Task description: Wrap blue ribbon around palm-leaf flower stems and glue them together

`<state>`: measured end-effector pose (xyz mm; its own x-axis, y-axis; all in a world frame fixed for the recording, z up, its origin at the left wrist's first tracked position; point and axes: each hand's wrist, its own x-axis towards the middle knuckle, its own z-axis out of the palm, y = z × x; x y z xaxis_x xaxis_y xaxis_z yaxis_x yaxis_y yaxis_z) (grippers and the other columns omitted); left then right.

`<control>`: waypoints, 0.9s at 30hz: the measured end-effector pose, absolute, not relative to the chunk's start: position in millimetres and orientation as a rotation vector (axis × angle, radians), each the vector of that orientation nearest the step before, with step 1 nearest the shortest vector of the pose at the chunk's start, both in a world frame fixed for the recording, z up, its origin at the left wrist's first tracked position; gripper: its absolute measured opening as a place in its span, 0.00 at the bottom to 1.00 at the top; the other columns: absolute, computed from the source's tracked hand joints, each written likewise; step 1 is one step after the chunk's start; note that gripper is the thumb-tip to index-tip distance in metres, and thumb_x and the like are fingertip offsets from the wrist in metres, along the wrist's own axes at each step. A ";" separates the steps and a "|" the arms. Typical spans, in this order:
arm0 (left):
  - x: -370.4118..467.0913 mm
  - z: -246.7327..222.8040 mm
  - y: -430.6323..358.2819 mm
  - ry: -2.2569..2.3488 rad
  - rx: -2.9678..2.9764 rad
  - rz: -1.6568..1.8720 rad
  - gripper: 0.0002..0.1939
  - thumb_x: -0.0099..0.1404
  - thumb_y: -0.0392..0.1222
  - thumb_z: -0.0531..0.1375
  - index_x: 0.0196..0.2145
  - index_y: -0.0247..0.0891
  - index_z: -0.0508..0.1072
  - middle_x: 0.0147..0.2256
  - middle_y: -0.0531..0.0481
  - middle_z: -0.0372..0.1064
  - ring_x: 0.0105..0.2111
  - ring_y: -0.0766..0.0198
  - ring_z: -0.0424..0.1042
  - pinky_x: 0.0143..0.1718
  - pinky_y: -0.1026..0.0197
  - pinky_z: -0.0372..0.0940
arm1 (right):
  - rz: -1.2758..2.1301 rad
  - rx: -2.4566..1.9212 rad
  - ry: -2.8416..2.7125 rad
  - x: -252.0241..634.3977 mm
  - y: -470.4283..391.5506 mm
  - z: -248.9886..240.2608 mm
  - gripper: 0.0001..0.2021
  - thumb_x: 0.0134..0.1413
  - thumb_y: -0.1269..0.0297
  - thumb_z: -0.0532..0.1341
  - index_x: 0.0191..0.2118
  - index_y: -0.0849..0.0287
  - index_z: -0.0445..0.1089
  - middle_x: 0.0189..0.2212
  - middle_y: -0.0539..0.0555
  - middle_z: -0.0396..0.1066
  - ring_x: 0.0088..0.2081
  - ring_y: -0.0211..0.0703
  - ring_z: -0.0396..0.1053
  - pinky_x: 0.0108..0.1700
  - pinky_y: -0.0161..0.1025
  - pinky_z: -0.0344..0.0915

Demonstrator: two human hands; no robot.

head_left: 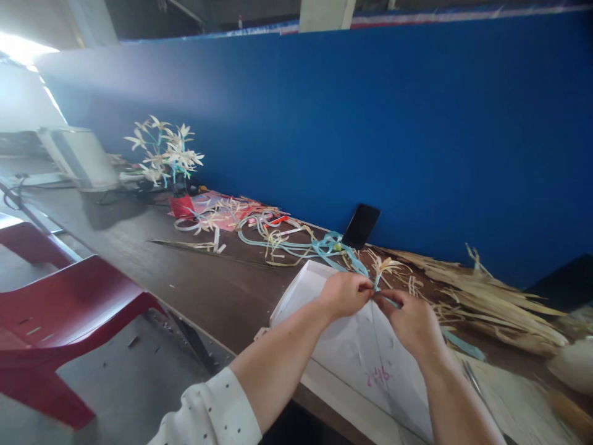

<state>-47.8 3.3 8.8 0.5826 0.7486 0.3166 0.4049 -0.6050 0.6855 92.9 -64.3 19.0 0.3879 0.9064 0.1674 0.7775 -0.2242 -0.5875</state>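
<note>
Over a white cardboard box [343, 352] my two hands meet. My left hand [347, 293] pinches the stem of a pale handmade flower [384, 267], just below its petals. My right hand [407, 318] is closed at the same stem from the other side, its thumb and forefinger close to the left fingertips. A thin dark stem or wire runs down from the fingers across the box. Light blue ribbon [354, 262] lies behind the left hand and reaches toward the flower. The exact grip is partly hidden by the fingers.
Dried husk strips [491, 303] lie to the right. A black phone [362, 225] leans on the blue partition [370, 123]. Finished flowers [169, 151] stand in a red pot [181, 207] among scattered strips at left. A red chair [69, 303] is beside the table [208, 278].
</note>
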 end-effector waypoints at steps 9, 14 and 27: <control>-50.2 10.5 5.8 0.874 2.110 0.767 0.11 0.58 0.45 0.54 0.32 0.40 0.75 0.28 0.53 0.73 0.30 0.67 0.68 0.30 0.68 0.58 | 0.309 -2.020 -1.394 89.5 -67.4 23.8 0.18 0.42 0.52 0.58 0.34 0.60 0.76 0.17 0.52 0.70 0.21 0.44 0.65 0.25 0.38 0.57; -47.8 7.2 7.9 0.860 2.059 0.778 0.11 0.57 0.45 0.55 0.32 0.40 0.76 0.30 0.52 0.73 0.32 0.66 0.68 0.32 0.68 0.60 | 0.311 -2.024 -1.401 89.6 -67.4 23.5 0.20 0.41 0.50 0.59 0.34 0.60 0.77 0.13 0.50 0.66 0.18 0.43 0.62 0.22 0.37 0.55; -46.0 8.4 5.9 0.984 2.004 0.793 0.09 0.54 0.44 0.57 0.29 0.40 0.76 0.29 0.52 0.73 0.32 0.65 0.68 0.31 0.67 0.60 | 0.118 -2.088 -1.465 84.9 -66.2 16.7 0.16 0.45 0.51 0.57 0.33 0.56 0.75 0.23 0.55 0.73 0.26 0.48 0.68 0.28 0.39 0.57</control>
<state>-46.0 5.9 8.4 0.5114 0.8366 0.1961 0.3694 -0.4201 0.8289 84.9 -66.2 16.7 0.3928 0.8852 0.2494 0.8339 -0.2285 -0.5025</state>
